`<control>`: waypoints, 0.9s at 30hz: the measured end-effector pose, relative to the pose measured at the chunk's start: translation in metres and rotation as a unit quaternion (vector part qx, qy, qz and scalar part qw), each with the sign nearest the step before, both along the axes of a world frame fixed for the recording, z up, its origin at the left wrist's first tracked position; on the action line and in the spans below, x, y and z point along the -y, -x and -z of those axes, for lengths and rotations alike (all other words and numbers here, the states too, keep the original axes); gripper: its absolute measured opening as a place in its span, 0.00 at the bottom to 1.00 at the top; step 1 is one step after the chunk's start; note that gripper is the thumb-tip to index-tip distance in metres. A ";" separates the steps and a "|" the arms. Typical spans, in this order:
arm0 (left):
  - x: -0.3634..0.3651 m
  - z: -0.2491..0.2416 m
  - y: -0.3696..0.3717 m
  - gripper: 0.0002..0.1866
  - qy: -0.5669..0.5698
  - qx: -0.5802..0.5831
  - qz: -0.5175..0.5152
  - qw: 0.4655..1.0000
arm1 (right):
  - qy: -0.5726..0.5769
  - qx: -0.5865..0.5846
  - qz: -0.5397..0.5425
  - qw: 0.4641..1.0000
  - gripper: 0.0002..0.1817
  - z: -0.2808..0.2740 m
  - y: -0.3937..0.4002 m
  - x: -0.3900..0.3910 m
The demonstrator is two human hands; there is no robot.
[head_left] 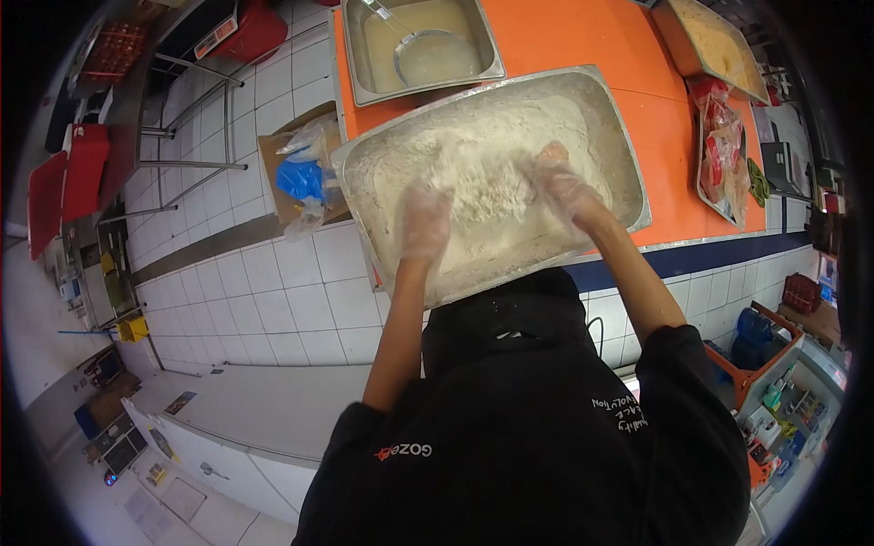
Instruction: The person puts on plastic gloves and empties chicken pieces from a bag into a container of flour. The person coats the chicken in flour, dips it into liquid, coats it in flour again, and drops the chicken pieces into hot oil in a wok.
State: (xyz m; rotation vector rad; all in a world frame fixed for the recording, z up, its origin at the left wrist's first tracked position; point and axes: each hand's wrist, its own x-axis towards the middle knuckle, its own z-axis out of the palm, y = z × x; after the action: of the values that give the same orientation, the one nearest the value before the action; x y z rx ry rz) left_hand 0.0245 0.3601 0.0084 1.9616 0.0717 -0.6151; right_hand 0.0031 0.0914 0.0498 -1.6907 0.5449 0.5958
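Observation:
A large metal tray (628, 177) of pale flour (492, 232) lies at a slant on the orange table (583, 36). My left hand (425, 218), in a clear plastic glove, is over the left part of the flour, its fingers smeared by motion. My right hand (566, 193), gloved the same way, is over the right part, its fingers blurred too. Between the two hands a loose, blurred mass of flour is in motion. An orange-pink piece (553, 152) shows just beyond my right hand. What either hand holds cannot be made out.
Behind the tray stands a metal pan (358, 55) of cloudy liquid with a strainer (437, 58) in it. A pan of yellowish crumbs (715, 45) and a tray with red-and-clear plastic bags (722, 146) are at the right. A cardboard box (273, 173) with a blue bag is at the left.

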 end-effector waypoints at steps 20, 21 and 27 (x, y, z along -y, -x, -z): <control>0.058 -0.008 -0.023 0.35 0.207 0.002 -0.035 0.978 | -0.203 0.024 0.048 0.978 0.31 0.120 -0.010 0.012; 0.054 -0.010 -0.024 0.35 0.238 0.006 -0.047 0.970 | -0.150 0.083 -0.056 0.984 0.29 0.125 -0.012 0.027; 0.057 0.161 -0.045 0.30 -0.078 0.237 -0.112 0.962 | -0.097 0.055 0.012 0.994 0.31 0.117 -0.091 0.031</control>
State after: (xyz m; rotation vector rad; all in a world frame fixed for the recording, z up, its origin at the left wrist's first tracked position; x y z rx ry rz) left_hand 0.0695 0.3035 -0.1527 2.1655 0.0437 0.0179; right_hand 0.0937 0.0600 -0.0674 -1.5206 0.4138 0.5172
